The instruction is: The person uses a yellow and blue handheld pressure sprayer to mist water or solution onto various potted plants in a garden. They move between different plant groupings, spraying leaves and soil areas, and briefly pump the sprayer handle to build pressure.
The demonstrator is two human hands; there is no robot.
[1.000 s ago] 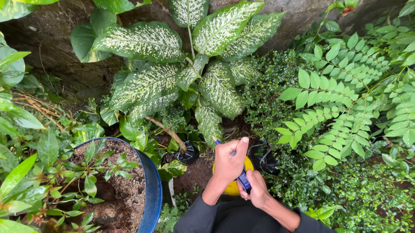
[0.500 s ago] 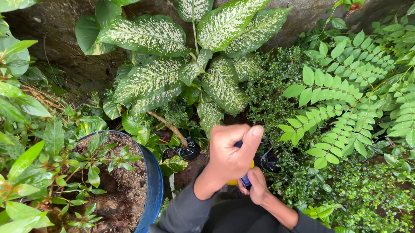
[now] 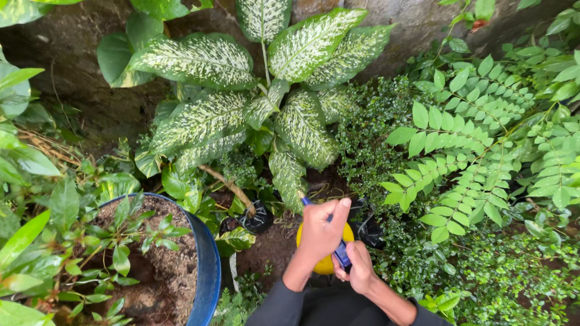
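Both hands on a yellow sprayer below the spotted-leaf plant

The left hand [image 3: 321,231] is closed around the top of the yellow spray bottle [image 3: 324,266]. The right hand [image 3: 359,266] grips its blue handle [image 3: 342,255] just beside. The bottle sits below the dieffenbachia [image 3: 254,112], right of the blue pot [image 3: 209,280].

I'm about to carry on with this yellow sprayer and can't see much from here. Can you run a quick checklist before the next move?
1. Left hand grips the top of the yellow sprayer: ok.
2. Right hand on the blue handle: ok.
3. Blue nozzle tip faces the spotted-leaf plant: ok.
4. Sprayer fill level: cannot tell.
5. Blue pot clear of both hands: ok.
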